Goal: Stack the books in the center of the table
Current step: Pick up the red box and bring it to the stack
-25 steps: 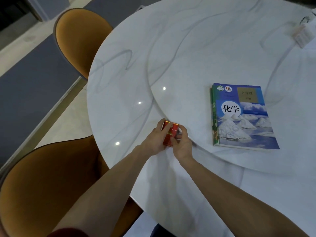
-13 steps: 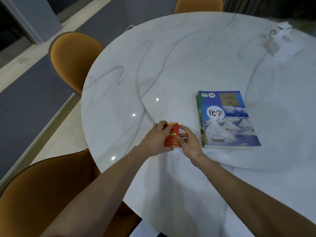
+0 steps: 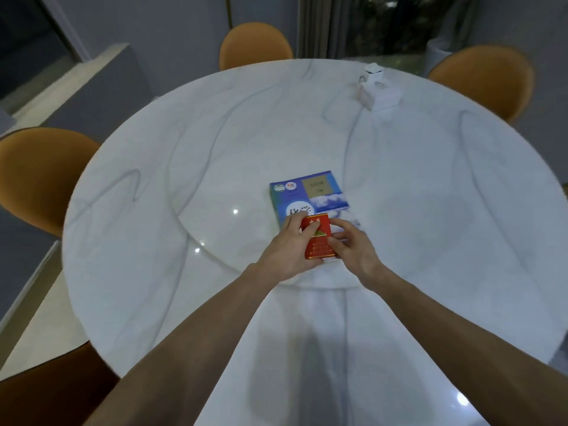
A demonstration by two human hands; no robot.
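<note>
Gripping the small red book [image 3: 318,238] from its left side is the left hand [image 3: 287,252], while the right hand [image 3: 353,252] is pinching its right edge; both grips are closing on it over the blue book's [image 3: 309,196] near end, around the tabletop [image 3: 184,167] centre. White box [image 3: 379,93] is sitting near the far right edge.

We've got both bare forearms stretched forward and angling in toward each other, left hand [image 3: 289,247] and right hand [image 3: 353,249] close together with backs up, fingers curled and thumbs on top, pinching a small red book [image 3: 318,239] from its left and right sides.
</note>
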